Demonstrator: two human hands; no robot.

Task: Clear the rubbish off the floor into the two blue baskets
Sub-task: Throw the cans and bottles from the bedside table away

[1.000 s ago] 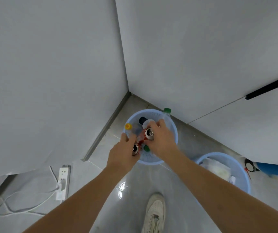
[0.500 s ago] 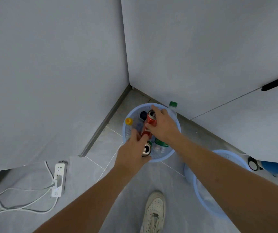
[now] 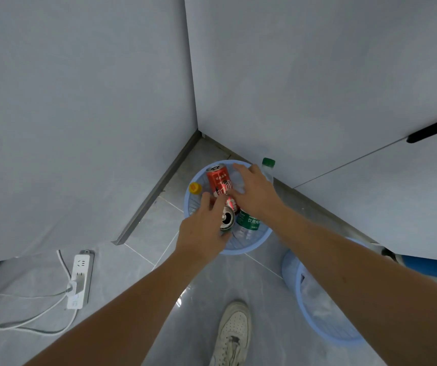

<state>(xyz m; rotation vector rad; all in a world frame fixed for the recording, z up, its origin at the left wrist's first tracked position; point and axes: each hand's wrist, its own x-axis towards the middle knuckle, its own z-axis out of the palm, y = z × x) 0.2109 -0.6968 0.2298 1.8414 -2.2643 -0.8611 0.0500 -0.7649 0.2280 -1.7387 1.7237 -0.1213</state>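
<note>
Lying in the corner basket (image 3: 249, 248), red cans (image 3: 218, 182) sit beneath both spread hands (image 3: 254, 196).

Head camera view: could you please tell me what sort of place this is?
Probably an indoor room corner, perhaps an office or utility space: plain grey walls meet over a glossy tiled floor, and a white power strip with trailing cables lies there.
</note>
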